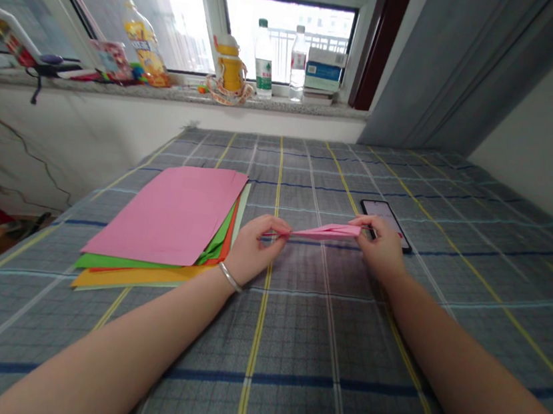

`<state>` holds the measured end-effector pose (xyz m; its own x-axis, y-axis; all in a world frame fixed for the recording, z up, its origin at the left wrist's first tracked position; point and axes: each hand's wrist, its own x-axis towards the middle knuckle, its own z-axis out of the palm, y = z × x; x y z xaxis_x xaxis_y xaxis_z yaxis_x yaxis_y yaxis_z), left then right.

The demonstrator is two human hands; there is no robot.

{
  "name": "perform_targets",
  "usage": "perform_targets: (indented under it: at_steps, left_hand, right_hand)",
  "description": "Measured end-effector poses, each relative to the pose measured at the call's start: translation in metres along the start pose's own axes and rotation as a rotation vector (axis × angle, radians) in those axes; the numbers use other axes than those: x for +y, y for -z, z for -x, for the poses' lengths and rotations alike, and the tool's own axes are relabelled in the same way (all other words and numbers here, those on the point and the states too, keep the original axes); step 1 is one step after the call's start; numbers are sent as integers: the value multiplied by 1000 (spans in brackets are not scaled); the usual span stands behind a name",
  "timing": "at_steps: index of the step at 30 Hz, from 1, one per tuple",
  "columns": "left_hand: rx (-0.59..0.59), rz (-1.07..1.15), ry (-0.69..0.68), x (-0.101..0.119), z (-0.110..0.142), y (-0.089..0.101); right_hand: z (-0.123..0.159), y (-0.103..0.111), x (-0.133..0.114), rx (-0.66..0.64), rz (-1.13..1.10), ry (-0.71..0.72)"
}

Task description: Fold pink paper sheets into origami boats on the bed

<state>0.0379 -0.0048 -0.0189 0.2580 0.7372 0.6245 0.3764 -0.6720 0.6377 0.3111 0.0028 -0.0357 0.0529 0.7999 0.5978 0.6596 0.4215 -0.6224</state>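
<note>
A narrow piece of folded pink paper (326, 230) stretches between my two hands above the checked cloth. My left hand (258, 245), with a silver bangle at the wrist, pinches its left end. Its right end is gripped between the thumb and fingers of my right hand (381, 247). Left of my left hand lies a stack of coloured paper (169, 214), pink on top, with green, orange and yellow sheets sticking out below. A phone (381, 210) with its screen lit lies just behind my right hand, which partly covers it.
A grey checked cloth (290, 343) covers the surface. On the windowsill (169, 92) behind stand an orange drink bottle (147, 50), a yellow water bottle (230, 67), two clear plastic bottles (264, 64) and some boxes (323, 72). A grey curtain (449, 67) hangs at the right.
</note>
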Motion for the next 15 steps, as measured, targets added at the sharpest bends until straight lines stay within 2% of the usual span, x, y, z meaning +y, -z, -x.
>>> perform_targets:
  at_steps: [3, 7, 11, 15]
  left_hand:
    - [-42, 149, 242, -6, -2, -1]
    - [-83, 233, 402, -15, -5, 0]
    - [-73, 119, 472, -24, -6, 0]
    - [-158, -15, 559, -22, -7, 4]
  right_hand:
    - [1, -4, 0, -17, -223, -229]
    - [1, -7, -7, -44, -475, -424]
    - [-1, -6, -15, -172, -490, -556]
    - [-1, -4, -17, -309, -433, -622]
